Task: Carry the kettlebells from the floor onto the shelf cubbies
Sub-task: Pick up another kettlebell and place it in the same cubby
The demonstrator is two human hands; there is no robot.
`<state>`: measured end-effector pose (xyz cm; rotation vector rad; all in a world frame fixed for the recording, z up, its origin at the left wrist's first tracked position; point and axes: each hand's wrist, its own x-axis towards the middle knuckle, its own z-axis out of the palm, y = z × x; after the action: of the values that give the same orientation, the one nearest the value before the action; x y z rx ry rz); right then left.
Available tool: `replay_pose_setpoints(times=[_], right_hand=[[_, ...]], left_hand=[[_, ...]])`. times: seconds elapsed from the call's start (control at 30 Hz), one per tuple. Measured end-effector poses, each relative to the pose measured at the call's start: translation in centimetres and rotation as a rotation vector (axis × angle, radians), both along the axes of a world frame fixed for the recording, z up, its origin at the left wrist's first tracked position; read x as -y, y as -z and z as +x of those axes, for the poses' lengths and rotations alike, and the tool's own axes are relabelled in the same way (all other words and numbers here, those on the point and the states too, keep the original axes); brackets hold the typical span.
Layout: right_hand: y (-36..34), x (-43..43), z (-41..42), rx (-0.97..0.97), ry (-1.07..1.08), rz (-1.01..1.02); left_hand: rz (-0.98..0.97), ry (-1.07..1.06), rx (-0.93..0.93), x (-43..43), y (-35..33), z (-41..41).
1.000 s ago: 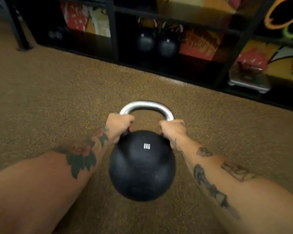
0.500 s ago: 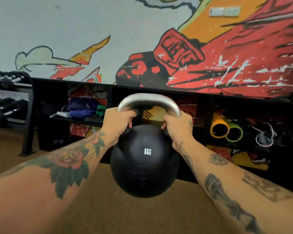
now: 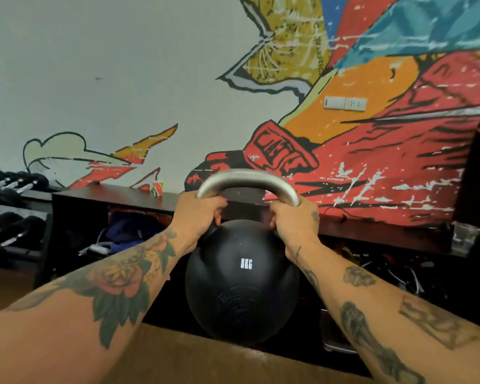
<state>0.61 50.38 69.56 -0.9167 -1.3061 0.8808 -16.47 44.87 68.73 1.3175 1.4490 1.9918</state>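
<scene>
A black kettlebell (image 3: 241,284) with a silver handle and white "8KG" lettering hangs in the air at the centre of view. My left hand (image 3: 198,214) grips the left side of the handle. My right hand (image 3: 293,220) grips the right side. Both tattooed forearms reach forward. Behind the kettlebell stands the low black shelf unit (image 3: 117,194), its cubbies dark and partly hidden by the ball and my arms.
A dumbbell rack (image 3: 10,206) stands at the left edge. Blue cloth (image 3: 130,231) and cables lie in a left cubby. A small carton (image 3: 157,187) sits on the shelf top. A painted wall rises behind. Brown floor (image 3: 194,361) lies below.
I have lifted the kettlebell off the floor and brought it closer to the shelf. My view has tilted upward from the floor to the wall. Both hands kept their grip.
</scene>
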Motion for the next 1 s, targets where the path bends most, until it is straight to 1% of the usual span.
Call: replay_pose_setpoints(times=[0.1,0.23,0.3,0.4,0.57,0.7,0.9,1.0], right_hand=[[-10.0,1.1,-0.3,-0.006,0.006,0.021],[-20.4,3.0,-1.1,-0.019,0.030,0.032],[-23.6,3.3,-1.5,-0.037,0.026,0.014],[-26.1,3.3,-2.1,-0.051,-0.001,-0.002],[-27.2,1.2,-3.3,-0.032,-0.005,-0.015],[-25.7,-2.6,-4.8,-0.024,-0.010,-0.031],[-21.9,-12.9,-8.0,-0.026,-0.035,-0.082],[-20.9,-18.7,-10.0,-0.002,-0.038,-0.073]], left_hand=[[0.033,-0.001,0.028,1.2,-10.1,-0.3],[0.027,-0.007,0.029,3.1,-20.6,-0.8],[0.012,-0.001,0.042,3.6,-24.0,-1.3],[0.007,0.007,0.061,3.9,-26.6,-1.7],[-0.014,0.023,0.041,2.1,-28.0,-3.2],[-0.067,-0.019,0.025,-1.9,-26.4,-5.0],[-0.127,-0.034,0.029,-11.9,-22.8,-8.1],[-0.142,-0.060,0.040,-17.3,-21.3,-9.8]])
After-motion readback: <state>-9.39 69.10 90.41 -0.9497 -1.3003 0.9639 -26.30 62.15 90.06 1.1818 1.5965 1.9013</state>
